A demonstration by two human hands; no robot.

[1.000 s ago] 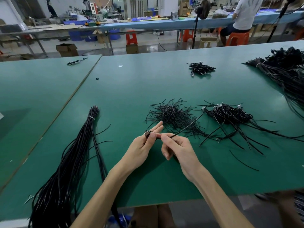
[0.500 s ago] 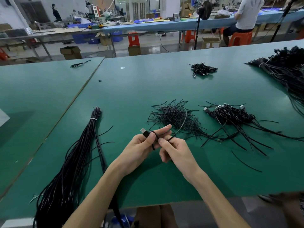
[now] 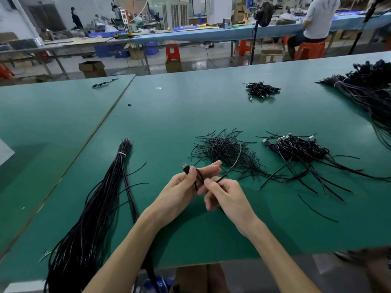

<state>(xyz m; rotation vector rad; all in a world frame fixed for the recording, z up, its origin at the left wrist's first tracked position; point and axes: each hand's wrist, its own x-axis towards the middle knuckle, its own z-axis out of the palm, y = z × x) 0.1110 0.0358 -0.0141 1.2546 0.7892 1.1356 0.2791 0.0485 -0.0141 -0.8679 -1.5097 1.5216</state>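
Both hands meet above the table (image 3: 190, 115) — left hand (image 3: 182, 187) pinching the cable (image 3: 238, 157) plug, right hand (image 3: 224, 195) gripping its cord.

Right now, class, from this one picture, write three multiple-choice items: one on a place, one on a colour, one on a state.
1. The tied cable bundle lies: A left of the left hand, B far right, C on the floor.
2. The table top is: A red, B green, C white.
3. The left hand is: A flat on the table, B empty, C gripping the cable at its USB plug.
A: it lies beside the left forearm. B: green surface. C: its thumb pinches the plug; the right hand holds the cable.
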